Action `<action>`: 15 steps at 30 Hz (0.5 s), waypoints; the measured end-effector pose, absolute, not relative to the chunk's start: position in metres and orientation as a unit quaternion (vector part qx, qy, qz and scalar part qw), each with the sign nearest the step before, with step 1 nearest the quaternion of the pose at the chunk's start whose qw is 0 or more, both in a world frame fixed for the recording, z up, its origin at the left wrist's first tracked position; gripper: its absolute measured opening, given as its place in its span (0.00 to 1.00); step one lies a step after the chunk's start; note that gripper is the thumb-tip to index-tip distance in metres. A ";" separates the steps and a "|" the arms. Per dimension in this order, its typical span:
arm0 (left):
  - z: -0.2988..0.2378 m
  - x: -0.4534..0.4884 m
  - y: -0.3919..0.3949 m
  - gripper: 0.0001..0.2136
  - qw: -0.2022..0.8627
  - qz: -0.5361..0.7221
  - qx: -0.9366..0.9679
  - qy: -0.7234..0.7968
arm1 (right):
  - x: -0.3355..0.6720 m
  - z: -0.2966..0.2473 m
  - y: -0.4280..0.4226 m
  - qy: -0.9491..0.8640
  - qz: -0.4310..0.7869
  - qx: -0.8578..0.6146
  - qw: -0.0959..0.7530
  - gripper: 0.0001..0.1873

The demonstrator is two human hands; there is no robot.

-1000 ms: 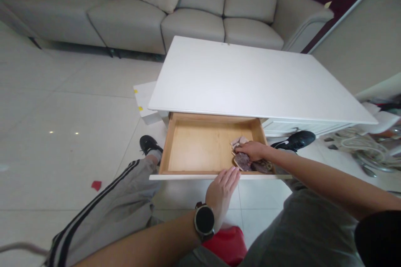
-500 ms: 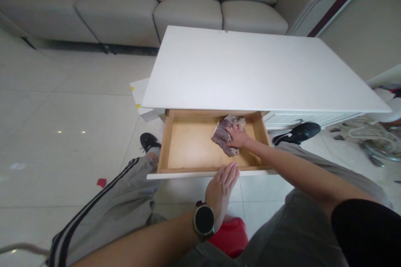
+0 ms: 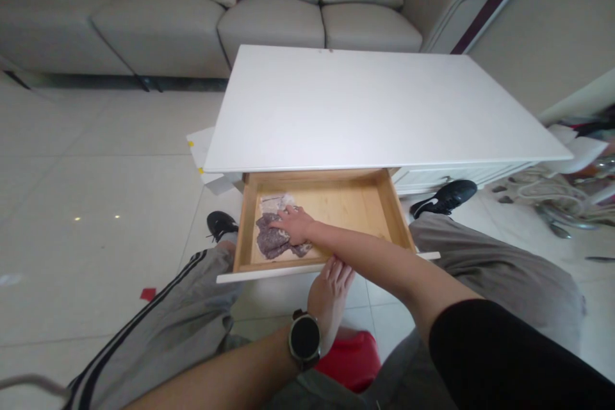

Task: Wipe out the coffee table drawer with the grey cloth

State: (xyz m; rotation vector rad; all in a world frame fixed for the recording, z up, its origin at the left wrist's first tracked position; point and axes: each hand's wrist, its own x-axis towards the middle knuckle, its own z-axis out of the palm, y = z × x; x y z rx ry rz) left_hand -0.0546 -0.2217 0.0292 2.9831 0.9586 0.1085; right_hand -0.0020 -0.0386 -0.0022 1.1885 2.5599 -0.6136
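Note:
A white coffee table (image 3: pixel 379 109) has its wooden drawer (image 3: pixel 346 205) pulled out toward me. Inside the drawer, at the left, lies a crumpled purple-brown and whitish cloth (image 3: pixel 273 237). My right hand (image 3: pixel 296 224) grips this cloth from above and presses it on the drawer bottom; the undersides of the fingers are hidden. My left hand (image 3: pixel 331 285), with a watch (image 3: pixel 304 337) on the wrist, rests against the drawer's front edge, its fingers stretched out side by side. The right forearm crosses above the left fingertips and partly hides them.
A grey sofa (image 3: pixel 269 25) stands behind the table. A white box (image 3: pixel 204 147) with yellow marks is at its left side. My legs straddle the drawer, with a red object (image 3: pixel 353 359) below me. Coiled hoses or cables (image 3: pixel 542 195) lie on the floor at right.
My right hand has moved the cloth from the drawer's right side to its left side. My left hand stays at the front edge. The view has shifted slightly.

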 end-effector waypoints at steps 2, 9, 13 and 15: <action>0.027 -0.053 -0.222 0.25 -0.005 0.043 0.951 0.307 | 0.009 -0.001 -0.032 0.859 -0.214 0.445 0.135 0.44; 0.028 -0.050 -0.221 0.30 -0.055 0.068 0.948 0.307 | 0.113 0.008 -0.010 0.724 -0.204 0.630 0.193 0.53; 0.032 -0.050 -0.218 0.28 -0.053 0.065 0.949 0.303 | 0.191 0.012 -0.021 0.617 -0.184 0.735 0.211 0.55; 0.033 -0.049 -0.217 0.27 -0.057 0.067 0.950 0.301 | 0.220 0.012 -0.030 0.615 -0.173 0.745 0.192 0.52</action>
